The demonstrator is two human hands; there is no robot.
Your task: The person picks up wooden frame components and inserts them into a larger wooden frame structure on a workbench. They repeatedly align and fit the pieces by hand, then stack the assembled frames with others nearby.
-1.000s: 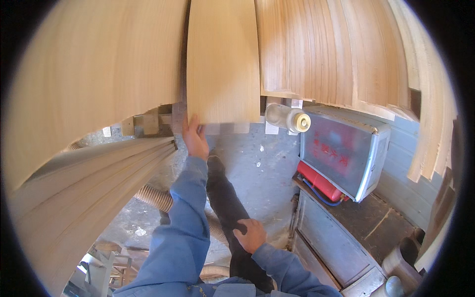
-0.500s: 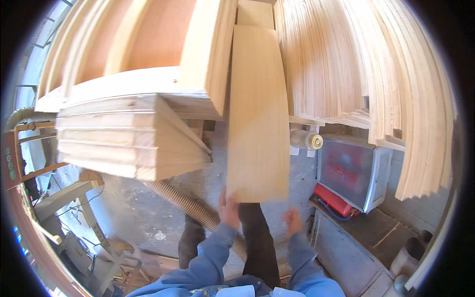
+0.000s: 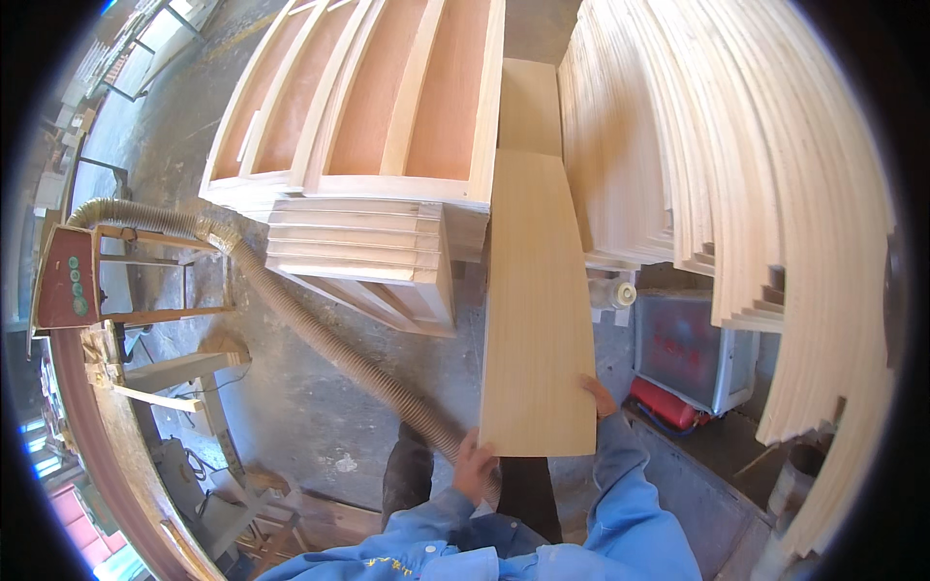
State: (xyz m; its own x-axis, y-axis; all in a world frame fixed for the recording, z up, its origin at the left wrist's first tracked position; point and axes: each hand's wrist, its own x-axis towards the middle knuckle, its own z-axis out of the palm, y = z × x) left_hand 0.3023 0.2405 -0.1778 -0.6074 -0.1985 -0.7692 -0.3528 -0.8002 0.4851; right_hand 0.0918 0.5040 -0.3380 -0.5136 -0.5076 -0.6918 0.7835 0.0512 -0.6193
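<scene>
**Pale board held out between two stacks**

Pale wood fills the head view: a long thin board [image 3: 539, 300] runs straight away from the person, its long axis pointing from the body toward the gap between the framed panels [image 3: 387, 126] on its left and the leaning stack of sheets [image 3: 717, 155] on its right. The near end sits at the hands. The left hand [image 3: 475, 463] grips the near left corner, fingers curled around the edge. The right hand [image 3: 601, 395] holds the right edge just above the corner, fingers clamped on the board. Left of the board, a ribbed dust hose [image 3: 329, 339] snakes across the concrete floor [image 3: 291, 407]. Right of it sits a grey machine [image 3: 693, 353].

It looks like a carrying or feeding step, board levelled and steered lengthwise. The next move would call for both grips staying firm and the far end kept from clipping either stack.
</scene>
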